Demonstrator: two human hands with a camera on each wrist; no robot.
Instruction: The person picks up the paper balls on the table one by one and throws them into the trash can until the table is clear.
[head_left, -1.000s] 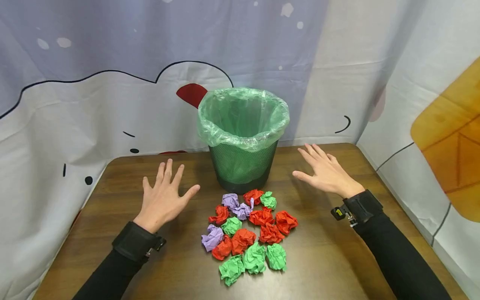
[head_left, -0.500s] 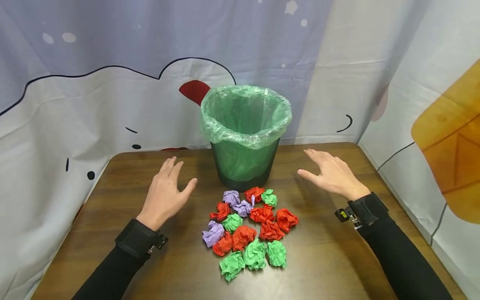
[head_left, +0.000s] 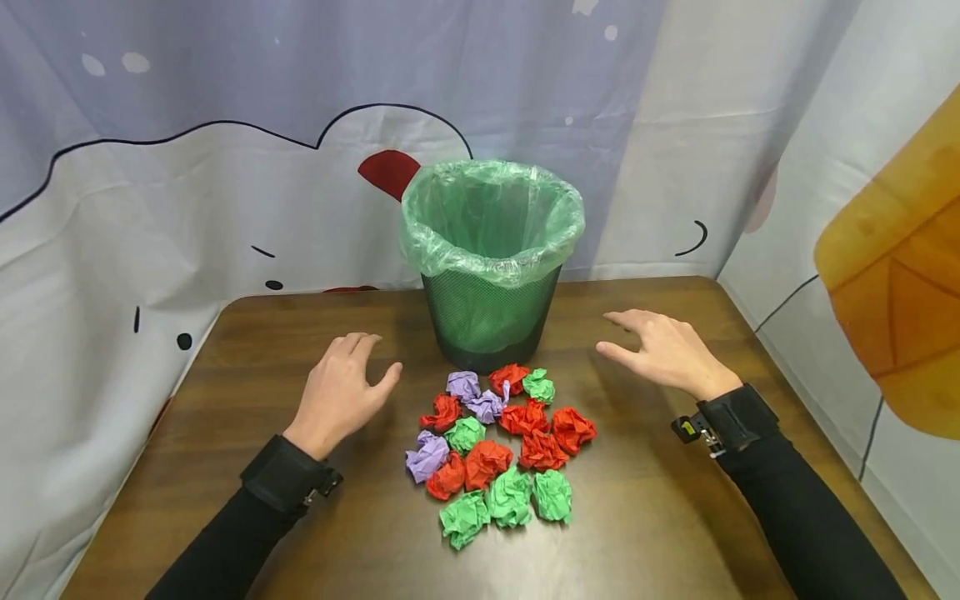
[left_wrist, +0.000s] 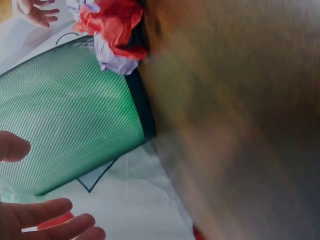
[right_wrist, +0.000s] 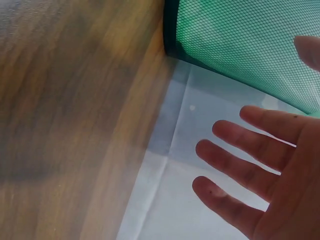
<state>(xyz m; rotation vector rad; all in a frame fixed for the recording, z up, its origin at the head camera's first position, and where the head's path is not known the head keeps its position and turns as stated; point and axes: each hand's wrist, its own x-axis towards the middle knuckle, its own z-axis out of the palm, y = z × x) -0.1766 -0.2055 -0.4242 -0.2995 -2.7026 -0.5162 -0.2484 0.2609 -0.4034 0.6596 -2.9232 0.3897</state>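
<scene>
Several crumpled paper balls in red, green and purple lie clustered on the table, among them a red paper ball (head_left: 488,463), a green paper ball (head_left: 510,497) and a purple paper ball (head_left: 427,456). Left of the cluster is my left hand (head_left: 341,396), its fingers bent slightly and the thumb apart, holding nothing. On the right side my right hand (head_left: 667,354) hovers with nothing in it; in the right wrist view its fingers (right_wrist: 240,170) are spread and relaxed. Behind the paper balls stands a dark mesh wastebasket (head_left: 491,312) lined with a green plastic bag (head_left: 492,212).
The brown wooden table (head_left: 637,517) carries everything. A printed curtain (head_left: 225,67) hangs close behind the wastebasket and continues along the right side. Black sleeves with wrist cameras cover both forearms.
My left hand has shifted slightly right and its fingers have bent from spread. The right hand's fingers have drawn closer together and dipped a little. Paper balls and wastebasket keep their places.
</scene>
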